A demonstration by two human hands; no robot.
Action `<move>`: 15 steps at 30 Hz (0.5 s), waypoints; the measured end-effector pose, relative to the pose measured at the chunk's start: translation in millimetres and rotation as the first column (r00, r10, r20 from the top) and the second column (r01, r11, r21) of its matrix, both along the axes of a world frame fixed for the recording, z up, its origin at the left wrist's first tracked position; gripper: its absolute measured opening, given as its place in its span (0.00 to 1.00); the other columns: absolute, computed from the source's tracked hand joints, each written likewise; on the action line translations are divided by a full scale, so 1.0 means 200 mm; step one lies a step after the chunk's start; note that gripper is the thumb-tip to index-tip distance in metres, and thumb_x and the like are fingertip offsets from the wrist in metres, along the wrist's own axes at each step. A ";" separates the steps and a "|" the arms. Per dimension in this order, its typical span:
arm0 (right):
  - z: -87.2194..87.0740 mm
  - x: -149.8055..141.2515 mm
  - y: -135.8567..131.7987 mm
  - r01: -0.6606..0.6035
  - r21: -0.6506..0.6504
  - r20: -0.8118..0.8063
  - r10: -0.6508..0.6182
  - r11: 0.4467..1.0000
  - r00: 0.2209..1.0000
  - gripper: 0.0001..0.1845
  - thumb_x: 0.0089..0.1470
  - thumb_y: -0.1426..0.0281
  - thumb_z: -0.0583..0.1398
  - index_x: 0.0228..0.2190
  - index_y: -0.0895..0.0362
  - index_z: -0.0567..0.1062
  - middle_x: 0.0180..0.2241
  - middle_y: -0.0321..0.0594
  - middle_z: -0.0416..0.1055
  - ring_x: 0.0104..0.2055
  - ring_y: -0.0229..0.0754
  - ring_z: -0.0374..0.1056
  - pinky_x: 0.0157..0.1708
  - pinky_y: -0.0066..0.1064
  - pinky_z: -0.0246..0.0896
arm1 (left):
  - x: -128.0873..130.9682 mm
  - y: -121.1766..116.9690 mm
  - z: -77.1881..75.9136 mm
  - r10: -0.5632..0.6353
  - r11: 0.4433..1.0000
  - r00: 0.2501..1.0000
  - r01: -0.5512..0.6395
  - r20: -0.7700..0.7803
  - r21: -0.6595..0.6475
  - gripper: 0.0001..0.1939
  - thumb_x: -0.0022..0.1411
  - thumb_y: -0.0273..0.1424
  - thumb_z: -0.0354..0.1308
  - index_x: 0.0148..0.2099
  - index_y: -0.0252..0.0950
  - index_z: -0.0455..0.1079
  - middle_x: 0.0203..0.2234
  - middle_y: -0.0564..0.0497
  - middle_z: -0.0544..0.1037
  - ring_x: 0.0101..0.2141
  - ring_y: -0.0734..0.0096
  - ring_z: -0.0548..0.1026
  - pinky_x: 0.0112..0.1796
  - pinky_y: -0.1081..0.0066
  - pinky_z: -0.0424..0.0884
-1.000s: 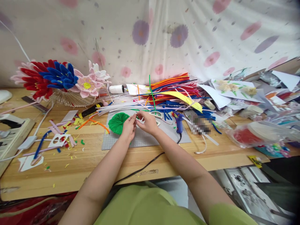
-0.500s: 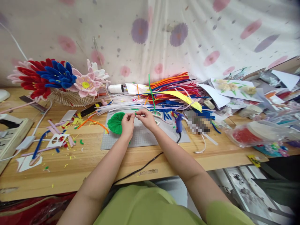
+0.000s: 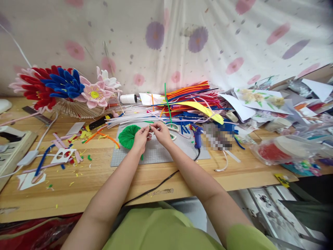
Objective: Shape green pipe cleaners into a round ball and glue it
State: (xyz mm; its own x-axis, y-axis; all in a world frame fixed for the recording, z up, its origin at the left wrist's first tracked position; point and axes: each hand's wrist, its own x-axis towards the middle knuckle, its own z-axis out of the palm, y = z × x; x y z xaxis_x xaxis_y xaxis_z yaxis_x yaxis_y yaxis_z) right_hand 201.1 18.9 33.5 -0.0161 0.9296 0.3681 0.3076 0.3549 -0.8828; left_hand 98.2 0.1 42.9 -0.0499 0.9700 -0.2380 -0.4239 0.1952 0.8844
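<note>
Over the grey cutting mat [image 3: 158,155], my left hand [image 3: 141,139] and my right hand [image 3: 161,134] meet fingertip to fingertip. Both are closed in a pinch on a small bit of green pipe cleaner [image 3: 150,128], mostly hidden by the fingers. Just left of my left hand lies a round, pleated green pipe-cleaner leaf [image 3: 127,136]. Whether the pinched bit joins this leaf, I cannot tell. White-handled scissors [image 3: 173,127] rest behind my right hand, partly covered by it. Farther right, a blue glue gun [image 3: 197,136] lies on the mat.
Bundles of coloured pipe cleaners [image 3: 187,92] lie along the back. Fuzzy flowers [image 3: 67,83] stand at the back left, with scraps [image 3: 78,156] in front. A black cable [image 3: 153,190] crosses the front. Plastic-wrapped supplies [image 3: 281,149] crowd the right.
My hands came closer together at the fingertips and shifted slightly, both still pinching. The green leaf stays beside my left hand; the view drifted a little.
</note>
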 end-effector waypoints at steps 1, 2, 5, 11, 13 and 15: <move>0.00 0.01 0.00 -0.007 0.015 0.031 0.006 1.000 1.000 0.06 0.48 0.71 0.56 0.27 0.57 0.73 0.27 0.37 0.67 0.31 0.36 0.63 0.33 0.30 0.61 | 0.00 0.00 0.00 -0.015 1.000 1.000 0.015 -0.002 -0.017 0.15 0.44 0.37 0.65 0.31 0.32 0.68 0.22 0.54 0.71 0.18 0.85 0.64 0.19 0.80 0.59; 0.01 0.02 0.00 -0.010 0.032 0.064 0.008 0.999 0.998 0.06 0.48 0.72 0.56 0.27 0.57 0.74 0.27 0.37 0.66 0.30 0.36 0.62 0.33 0.30 0.60 | 0.00 0.00 0.00 -0.022 0.999 1.000 0.022 -0.001 -0.027 0.15 0.44 0.37 0.65 0.32 0.32 0.69 0.23 0.54 0.72 0.18 0.85 0.64 0.19 0.80 0.60; 0.01 0.04 -0.01 -0.021 0.086 0.170 0.006 0.996 0.985 0.07 0.49 0.72 0.55 0.28 0.56 0.75 0.28 0.38 0.66 0.31 0.37 0.62 0.33 0.30 0.60 | 0.01 0.00 -0.02 -0.028 0.999 0.999 0.029 0.033 -0.044 0.15 0.44 0.37 0.65 0.31 0.32 0.68 0.22 0.54 0.71 0.18 0.85 0.65 0.20 0.81 0.62; 0.01 0.07 -0.05 -0.036 0.109 0.252 0.007 0.993 0.968 0.09 0.51 0.71 0.53 0.30 0.57 0.74 0.29 0.39 0.65 0.32 0.37 0.63 0.32 0.29 0.58 | 0.04 -0.03 -0.02 -0.030 0.992 0.986 0.050 0.162 -0.116 0.13 0.45 0.33 0.65 0.29 0.35 0.64 0.20 0.58 0.70 0.18 0.84 0.66 0.23 0.80 0.67; -0.01 0.06 -0.05 -0.048 0.084 0.216 0.029 0.995 0.976 0.09 0.52 0.69 0.53 0.30 0.56 0.73 0.30 0.39 0.66 0.33 0.37 0.63 0.32 0.29 0.59 | 0.05 -0.05 -0.02 -0.001 0.993 0.986 0.021 0.167 -0.116 0.14 0.45 0.33 0.65 0.28 0.35 0.62 0.18 0.59 0.68 0.17 0.86 0.64 0.23 0.80 0.67; -0.03 0.06 -0.06 -0.083 0.037 0.152 0.076 0.996 0.985 0.09 0.52 0.67 0.53 0.31 0.56 0.73 0.30 0.39 0.67 0.32 0.37 0.63 0.31 0.28 0.59 | 0.06 -0.06 -0.01 0.037 0.994 0.988 -0.022 0.149 -0.103 0.14 0.45 0.34 0.64 0.28 0.35 0.62 0.17 0.60 0.66 0.16 0.86 0.62 0.22 0.81 0.65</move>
State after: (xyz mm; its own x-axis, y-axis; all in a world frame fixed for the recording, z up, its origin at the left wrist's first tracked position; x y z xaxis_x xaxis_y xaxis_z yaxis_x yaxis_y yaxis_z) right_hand 212.6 6.4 28.4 -0.1475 0.9067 0.3951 0.4052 0.4198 -0.8122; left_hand 110.3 -12.4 40.6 -0.0341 0.9393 -0.3413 -0.5575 0.2656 0.7865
